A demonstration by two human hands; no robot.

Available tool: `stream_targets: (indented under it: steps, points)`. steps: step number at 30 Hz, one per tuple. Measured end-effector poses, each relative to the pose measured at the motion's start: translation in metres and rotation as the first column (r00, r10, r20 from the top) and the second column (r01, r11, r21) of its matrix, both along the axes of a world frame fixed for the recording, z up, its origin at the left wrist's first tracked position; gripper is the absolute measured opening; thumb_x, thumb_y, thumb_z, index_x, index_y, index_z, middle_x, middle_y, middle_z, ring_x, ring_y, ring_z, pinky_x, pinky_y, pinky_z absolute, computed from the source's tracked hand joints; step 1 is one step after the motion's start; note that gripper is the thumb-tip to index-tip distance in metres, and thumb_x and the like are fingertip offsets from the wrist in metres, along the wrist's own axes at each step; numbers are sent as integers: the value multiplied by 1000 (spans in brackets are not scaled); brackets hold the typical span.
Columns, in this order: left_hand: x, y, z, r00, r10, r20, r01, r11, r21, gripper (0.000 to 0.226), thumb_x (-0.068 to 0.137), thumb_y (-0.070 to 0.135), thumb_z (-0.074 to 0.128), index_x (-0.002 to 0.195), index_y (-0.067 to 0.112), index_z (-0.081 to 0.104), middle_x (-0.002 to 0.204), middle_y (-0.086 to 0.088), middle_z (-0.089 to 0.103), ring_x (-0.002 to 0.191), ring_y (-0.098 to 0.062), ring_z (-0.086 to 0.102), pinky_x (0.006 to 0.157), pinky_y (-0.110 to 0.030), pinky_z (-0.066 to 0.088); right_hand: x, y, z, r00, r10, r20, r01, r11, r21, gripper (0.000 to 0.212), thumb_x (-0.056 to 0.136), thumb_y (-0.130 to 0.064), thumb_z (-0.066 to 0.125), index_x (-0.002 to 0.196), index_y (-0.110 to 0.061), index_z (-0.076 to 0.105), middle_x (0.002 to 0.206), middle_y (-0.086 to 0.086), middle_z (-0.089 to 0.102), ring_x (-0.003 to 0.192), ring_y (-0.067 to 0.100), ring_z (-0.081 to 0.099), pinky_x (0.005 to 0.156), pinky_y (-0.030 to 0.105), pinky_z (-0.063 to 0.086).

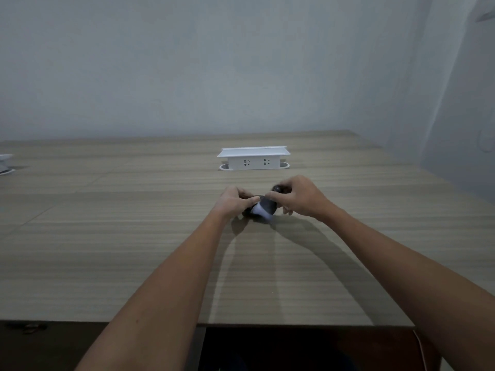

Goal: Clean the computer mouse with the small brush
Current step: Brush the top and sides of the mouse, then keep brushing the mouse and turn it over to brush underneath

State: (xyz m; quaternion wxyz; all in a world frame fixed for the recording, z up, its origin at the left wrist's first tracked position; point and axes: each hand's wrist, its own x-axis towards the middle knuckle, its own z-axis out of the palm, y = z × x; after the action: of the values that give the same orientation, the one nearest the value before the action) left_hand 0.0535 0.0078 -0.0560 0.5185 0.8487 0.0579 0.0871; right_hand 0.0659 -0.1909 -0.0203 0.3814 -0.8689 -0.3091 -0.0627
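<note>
A dark computer mouse (247, 212) rests on the wooden table (134, 236) just past its middle. My left hand (235, 199) grips it from the left, thumb across its top, and most of the mouse is hidden. My right hand (297, 196) pinches the small brush (265, 207), whose dark handle end sticks up behind my fingers. The brush's grey head with pale tips lies against the mouse's right side. The brush is blurred.
A white pop-up socket box (253, 158) stands on the table a short way behind my hands. Part of another white object (5, 163) shows at the far left edge. A grey wall runs behind the table and along its right side.
</note>
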Motion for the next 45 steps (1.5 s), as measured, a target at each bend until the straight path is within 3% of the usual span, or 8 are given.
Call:
stream_targets:
  steps: [6, 11, 16, 21, 24, 28, 35, 45]
  points:
    - [-2, -2, 1, 1000, 18, -15, -18, 1000, 0, 26, 89, 18, 71, 108, 0, 74, 101, -15, 74, 84, -22, 64, 75, -39, 53, 13, 1, -5, 952, -241, 191, 259, 963, -74, 28, 81, -18, 66, 67, 6, 66, 65, 22, 68, 64, 35, 68, 51, 37, 47]
    - [-2, -1, 2, 1000, 6, -9, -6, 1000, -25, 26, 89, 15, 72, 107, -2, 74, 100, -15, 74, 88, -21, 65, 82, -36, 53, 0, 2, 1, 998, -37, -41, 37, 999, -8, 28, 87, -20, 68, 75, 5, 71, 66, 18, 73, 44, 17, 63, 48, 31, 55]
    - [-3, -2, 2, 1000, 17, -23, -17, 1000, 2, 26, 89, 19, 72, 108, 2, 75, 102, -15, 75, 85, -21, 64, 75, -42, 55, 13, -4, -6, 951, -260, 167, 277, 957, -84, 28, 81, -19, 65, 67, 5, 64, 65, 21, 67, 61, 33, 64, 58, 42, 53]
    - [-3, -1, 2, 999, 26, -19, -26, 1000, -10, 25, 89, 17, 72, 106, 0, 74, 106, -20, 75, 85, -23, 65, 86, -50, 56, 7, -4, -3, 994, -102, 40, 104, 994, -35, 30, 85, -20, 67, 69, 5, 66, 60, 15, 70, 46, 22, 67, 48, 30, 54]
    - [-6, -3, 2, 1000, 19, -24, -19, 1000, 9, 25, 89, 19, 71, 106, 2, 75, 104, -18, 75, 84, -21, 65, 79, -44, 56, 13, -4, -9, 973, -211, 91, 216, 975, -58, 28, 83, -18, 65, 71, 8, 66, 69, 23, 69, 67, 35, 68, 58, 42, 53]
    - [-10, -6, 7, 999, 17, -43, -15, 999, 45, 24, 91, 20, 70, 108, 4, 74, 95, -9, 72, 83, -21, 64, 71, -36, 53, 13, -3, -10, 957, -273, 100, 276, 961, -25, 32, 85, -16, 66, 68, 10, 61, 58, 13, 55, 58, 26, 48, 48, 30, 34]
    - [-12, -9, 11, 995, 52, -82, -50, 998, 31, 33, 94, 35, 64, 101, 4, 74, 78, -4, 66, 69, -15, 56, 76, -32, 50, 16, -5, -5, 962, -275, -4, 275, 962, 8, 31, 81, -17, 64, 68, 11, 61, 67, 27, 69, 64, 39, 70, 57, 47, 61]
    - [-27, 5, 31, 980, -66, -186, 64, 998, -17, 27, 98, 8, 58, 122, -3, 57, 97, -15, 63, 71, -18, 64, 62, -18, 59, 13, -4, 6, 973, -215, -84, 221, 972, 74, 26, 90, -14, 63, 86, 10, 69, 79, 24, 74, 66, 31, 75, 50, 25, 58]
